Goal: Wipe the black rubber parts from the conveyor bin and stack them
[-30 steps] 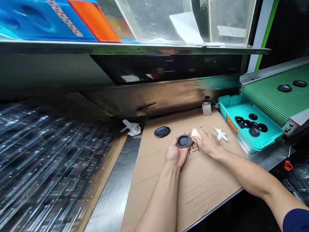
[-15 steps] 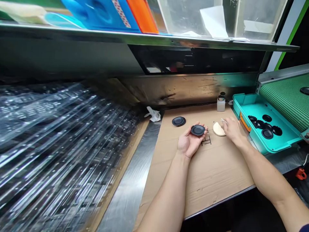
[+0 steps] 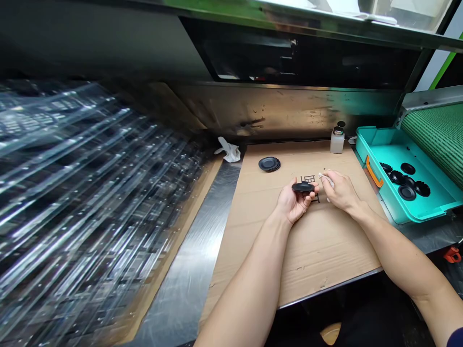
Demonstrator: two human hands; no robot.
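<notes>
Your left hand (image 3: 294,203) cradles a black rubber disc (image 3: 303,187) at centre frame, fingers and thumb closed on its rim. The disc tips nearly edge-on, its long axis running left to right. Your right hand (image 3: 342,191) is just beside the disc's right end, its fingers pinched together on a white cloth (image 3: 325,180), with only a narrow gap between cloth and disc. The cardboard sheet (image 3: 311,250) spreads below both hands to its front edge. A stack of black discs (image 3: 269,164) lies to their upper left, a teal tray (image 3: 427,214) to the right.
</notes>
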